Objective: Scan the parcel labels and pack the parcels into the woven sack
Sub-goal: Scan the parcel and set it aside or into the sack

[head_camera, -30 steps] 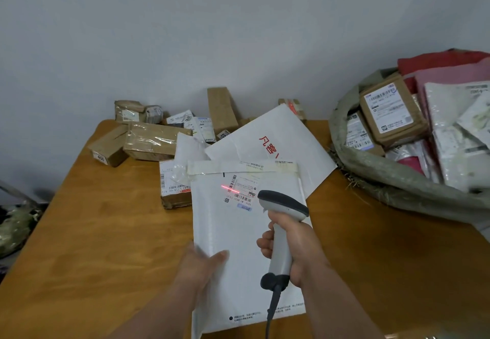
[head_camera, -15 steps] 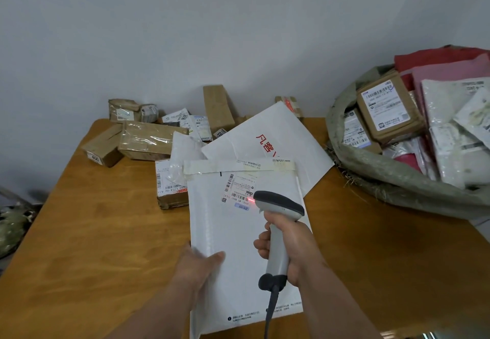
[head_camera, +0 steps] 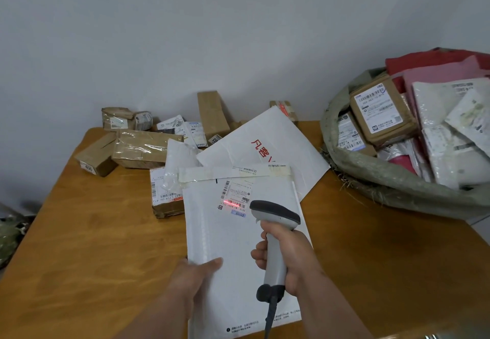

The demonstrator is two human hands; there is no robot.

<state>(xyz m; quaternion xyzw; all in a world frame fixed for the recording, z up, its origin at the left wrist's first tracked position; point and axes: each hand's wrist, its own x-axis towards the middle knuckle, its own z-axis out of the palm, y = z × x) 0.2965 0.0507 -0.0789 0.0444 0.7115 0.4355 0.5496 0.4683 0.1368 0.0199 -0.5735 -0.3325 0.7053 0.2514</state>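
My left hand (head_camera: pixel 195 275) gripped the white mailer (head_camera: pixel 238 246), my right hand (head_camera: pixel 287 254) the scanner (head_camera: pixel 275 235); cardboard boxes (head_camera: pixel 143 148) crowded behind, woven sack (head_camera: pixel 397 182) right.

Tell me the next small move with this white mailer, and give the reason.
Probably hold the scanner steady for a moment: its red line lies across the barcode on the white mailer, which the left hand grips at its edge. Then likely lift the mailer toward the woven sack, already holding parcels.
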